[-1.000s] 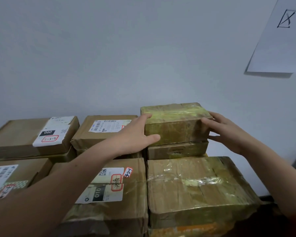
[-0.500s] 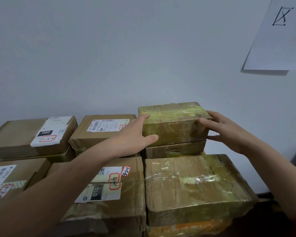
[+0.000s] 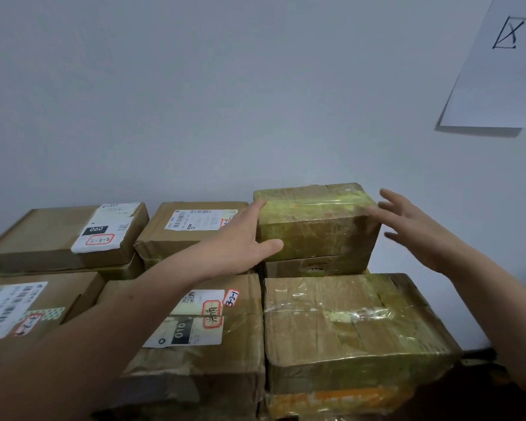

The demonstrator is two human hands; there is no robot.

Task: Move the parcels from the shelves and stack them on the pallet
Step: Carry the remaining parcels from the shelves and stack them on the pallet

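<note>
The small brown cardboard parcel wrapped in glossy yellow-green tape is a squat rectangular block. The tape is wrinkled and shiny across its top and front, and bare cardboard with a seam shows along the far edge of the top.

It lies flat, its long axis running left to right along the pale grey wall. One long side face is turned toward the person.

It sits at the back right of the stack, on a thin flat brown box that shows just under its front edge. Directly in front stands a large brown box under crinkled clear film.

The left grip, a bare hand, presses against the parcel's left end: straight fingers reach up that end toward the top corner, and the thumb lies across the lower front face. The right grip is released, its fingers spread and blurred beside the parcel's right end. Whether the fingertips touch the tape I cannot tell. The parcel lies between the two.

Left of the parcel sits a brown box with a white shipping label, partly behind the left wrist, and further left a flat brown box labelled 060. Under the left forearm is a taped brown box labelled 010. A white paper sheet with black handwriting hangs on the wall, upper right.
</note>
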